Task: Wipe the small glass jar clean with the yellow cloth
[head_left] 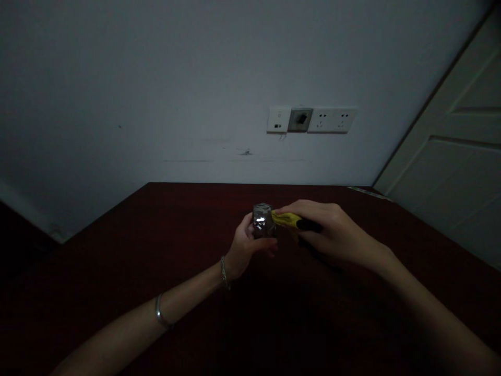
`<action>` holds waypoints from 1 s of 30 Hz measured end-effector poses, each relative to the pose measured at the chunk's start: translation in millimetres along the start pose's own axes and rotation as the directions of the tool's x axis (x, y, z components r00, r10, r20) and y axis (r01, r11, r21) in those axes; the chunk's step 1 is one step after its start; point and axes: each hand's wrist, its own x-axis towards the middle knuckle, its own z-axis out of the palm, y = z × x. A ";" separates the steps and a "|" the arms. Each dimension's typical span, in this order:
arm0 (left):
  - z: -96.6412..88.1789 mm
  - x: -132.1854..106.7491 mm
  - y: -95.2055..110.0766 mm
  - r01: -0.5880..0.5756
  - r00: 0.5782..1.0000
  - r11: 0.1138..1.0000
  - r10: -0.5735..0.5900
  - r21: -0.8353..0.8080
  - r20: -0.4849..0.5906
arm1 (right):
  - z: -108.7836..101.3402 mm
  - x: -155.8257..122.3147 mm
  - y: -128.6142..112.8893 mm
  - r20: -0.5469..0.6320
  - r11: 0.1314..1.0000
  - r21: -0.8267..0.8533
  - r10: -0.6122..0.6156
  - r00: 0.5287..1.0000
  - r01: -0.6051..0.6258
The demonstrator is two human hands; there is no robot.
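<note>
The room is dim. My left hand (245, 245) is closed around a small shiny silver block (262, 221), held just above a dark red-brown table (156, 250). My right hand (332, 232) grips a tool with a yellow and black handle (291, 221), and its tip meets the right side of the silver block. What the tip does there is too dark to make out. Thin bracelets sit on my left wrist and forearm.
A pale wall stands behind the table, with a row of white sockets and a dark switch plate (311, 120) above the far edge. A white panelled door (457, 156) is at the right. The floor drops away at the left.
</note>
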 end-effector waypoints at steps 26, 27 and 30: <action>-0.6 0.8 -3.2 -0.009 0.999 1.000 0.008 0.017 0.044 | -2.8 -0.5 4.0 -0.027 0.999 0.043 -0.016 1.000 0.017; -0.7 1.7 -3.3 -0.010 0.999 1.000 0.009 0.018 0.032 | -3.3 -0.4 3.9 -0.010 0.998 0.059 -0.021 1.000 0.022; -1.2 4.2 -3.8 -0.009 1.000 1.000 0.009 0.018 0.006 | -5.8 1.6 0.7 0.065 0.993 0.117 -0.041 0.997 0.033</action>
